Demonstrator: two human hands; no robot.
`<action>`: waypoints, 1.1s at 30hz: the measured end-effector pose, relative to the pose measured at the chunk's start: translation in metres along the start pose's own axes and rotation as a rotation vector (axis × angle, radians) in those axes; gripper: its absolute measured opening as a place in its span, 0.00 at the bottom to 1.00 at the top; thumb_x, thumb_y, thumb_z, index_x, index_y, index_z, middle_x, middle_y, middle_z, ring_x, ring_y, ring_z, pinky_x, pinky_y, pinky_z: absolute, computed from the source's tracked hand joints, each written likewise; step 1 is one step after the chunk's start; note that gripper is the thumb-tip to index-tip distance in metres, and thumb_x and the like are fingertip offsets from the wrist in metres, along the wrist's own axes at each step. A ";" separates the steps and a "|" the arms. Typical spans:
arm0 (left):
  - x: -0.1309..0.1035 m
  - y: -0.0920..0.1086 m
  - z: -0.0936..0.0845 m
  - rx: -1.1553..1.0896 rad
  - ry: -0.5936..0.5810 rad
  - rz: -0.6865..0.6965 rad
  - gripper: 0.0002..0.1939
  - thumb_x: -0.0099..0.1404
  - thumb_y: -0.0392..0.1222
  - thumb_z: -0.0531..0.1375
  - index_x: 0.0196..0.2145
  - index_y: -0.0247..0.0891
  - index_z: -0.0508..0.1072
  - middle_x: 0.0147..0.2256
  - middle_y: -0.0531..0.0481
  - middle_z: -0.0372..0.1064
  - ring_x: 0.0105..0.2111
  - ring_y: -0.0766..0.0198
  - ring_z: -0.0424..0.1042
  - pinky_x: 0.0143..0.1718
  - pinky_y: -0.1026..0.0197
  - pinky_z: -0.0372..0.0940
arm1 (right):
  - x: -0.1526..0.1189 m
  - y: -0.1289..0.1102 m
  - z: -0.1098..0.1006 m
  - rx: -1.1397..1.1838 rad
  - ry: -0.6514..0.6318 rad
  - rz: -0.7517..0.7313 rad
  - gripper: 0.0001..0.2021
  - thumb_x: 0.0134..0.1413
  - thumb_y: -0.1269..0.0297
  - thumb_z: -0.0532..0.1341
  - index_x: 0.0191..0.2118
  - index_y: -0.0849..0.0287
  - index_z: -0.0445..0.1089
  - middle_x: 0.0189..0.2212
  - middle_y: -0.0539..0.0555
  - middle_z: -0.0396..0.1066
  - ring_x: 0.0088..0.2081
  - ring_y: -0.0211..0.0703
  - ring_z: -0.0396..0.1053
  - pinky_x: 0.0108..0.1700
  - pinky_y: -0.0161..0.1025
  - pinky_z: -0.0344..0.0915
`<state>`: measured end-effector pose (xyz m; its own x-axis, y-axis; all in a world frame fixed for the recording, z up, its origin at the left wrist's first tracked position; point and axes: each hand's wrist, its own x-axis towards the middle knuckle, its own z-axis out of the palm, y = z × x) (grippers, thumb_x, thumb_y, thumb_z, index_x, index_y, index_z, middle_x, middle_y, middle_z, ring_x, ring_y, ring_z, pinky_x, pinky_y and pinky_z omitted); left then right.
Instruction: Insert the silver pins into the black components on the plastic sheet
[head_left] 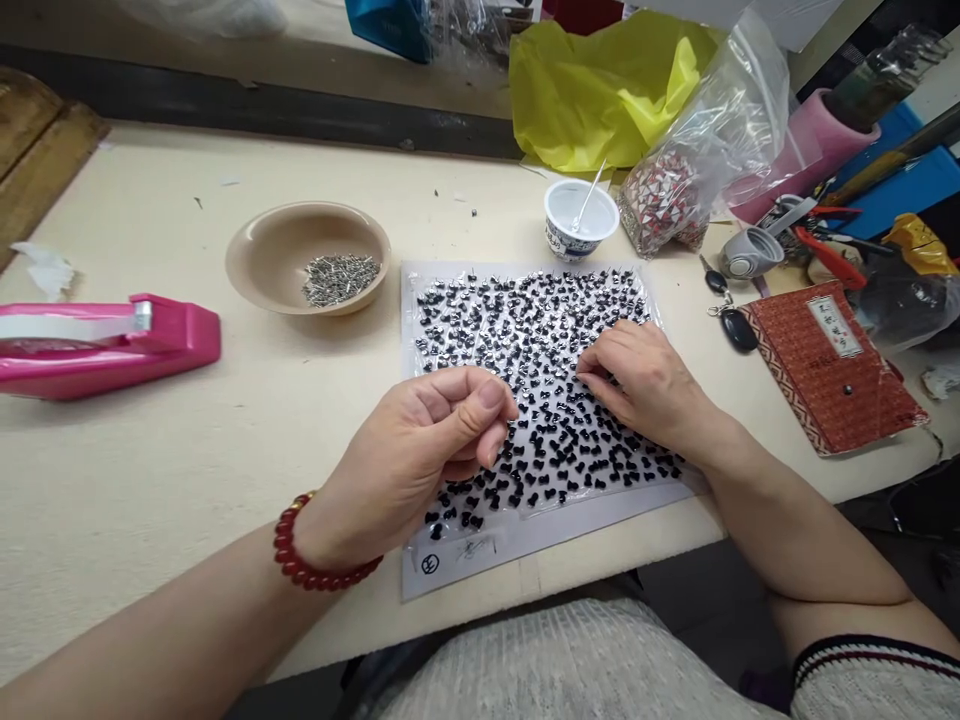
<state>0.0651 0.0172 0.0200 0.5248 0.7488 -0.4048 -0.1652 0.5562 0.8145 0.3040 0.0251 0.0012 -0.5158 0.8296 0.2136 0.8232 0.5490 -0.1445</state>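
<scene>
My left hand is curled above the left part of a white sheet, thumb pressed against the bent index finger. Whatever it may hold is hidden. Over the right side of the sheet, my right hand makes a pinch close to the small black bow-shaped pieces; I cannot make out anything between its fingertips. These pieces cover most of the sheet in loose rows, and thin metal bits stick up from those at the far side. A beige bowl beyond my left hand contains a heap of small metal pins.
A pink tape dispenser is at the left. Behind the sheet stand a white cup with a thin stick and a clear bag of red-and-white pieces. Keys and a red patterned pouch lie at the right.
</scene>
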 end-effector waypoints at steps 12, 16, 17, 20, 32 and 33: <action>0.000 -0.003 0.001 0.044 -0.012 0.058 0.12 0.66 0.47 0.58 0.30 0.37 0.70 0.21 0.57 0.56 0.20 0.73 0.50 0.20 0.70 0.48 | 0.000 0.001 0.001 -0.009 0.011 -0.004 0.06 0.57 0.72 0.57 0.29 0.59 0.66 0.27 0.51 0.69 0.33 0.42 0.61 0.37 0.41 0.54; -0.002 -0.003 0.000 0.101 -0.031 0.063 0.13 0.67 0.48 0.58 0.30 0.37 0.70 0.19 0.57 0.57 0.19 0.73 0.52 0.20 0.70 0.48 | -0.001 0.002 -0.003 0.022 0.046 -0.010 0.04 0.57 0.70 0.60 0.31 0.59 0.67 0.28 0.52 0.70 0.34 0.42 0.63 0.37 0.42 0.56; -0.003 -0.003 0.001 0.122 -0.040 0.068 0.13 0.67 0.48 0.57 0.30 0.37 0.71 0.19 0.57 0.58 0.19 0.73 0.52 0.19 0.70 0.48 | -0.001 0.000 -0.005 0.056 0.079 -0.017 0.03 0.56 0.69 0.60 0.32 0.59 0.67 0.27 0.52 0.70 0.34 0.42 0.63 0.37 0.42 0.57; -0.005 -0.005 0.005 0.216 -0.086 0.099 0.11 0.67 0.46 0.58 0.30 0.37 0.71 0.19 0.55 0.62 0.19 0.72 0.57 0.20 0.69 0.51 | -0.002 -0.013 -0.014 0.263 0.194 -0.109 0.02 0.55 0.68 0.62 0.35 0.58 0.68 0.28 0.51 0.72 0.33 0.41 0.66 0.39 0.42 0.61; -0.007 -0.020 0.016 0.203 -0.159 0.036 0.11 0.66 0.45 0.59 0.29 0.36 0.69 0.20 0.55 0.65 0.21 0.71 0.60 0.23 0.68 0.54 | -0.001 -0.044 -0.019 0.666 0.198 -0.251 0.03 0.56 0.73 0.59 0.35 0.59 0.67 0.26 0.52 0.72 0.31 0.37 0.68 0.37 0.40 0.66; -0.007 -0.020 0.016 0.159 -0.159 0.008 0.10 0.65 0.46 0.59 0.30 0.36 0.70 0.20 0.55 0.64 0.21 0.71 0.59 0.22 0.69 0.53 | -0.001 -0.043 -0.020 0.676 0.203 -0.240 0.03 0.56 0.73 0.59 0.34 0.58 0.67 0.26 0.51 0.72 0.31 0.36 0.68 0.37 0.41 0.66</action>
<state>0.0786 -0.0047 0.0133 0.6512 0.6798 -0.3374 -0.0429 0.4768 0.8780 0.2737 -0.0011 0.0264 -0.5555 0.6799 0.4787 0.3346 0.7098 -0.6199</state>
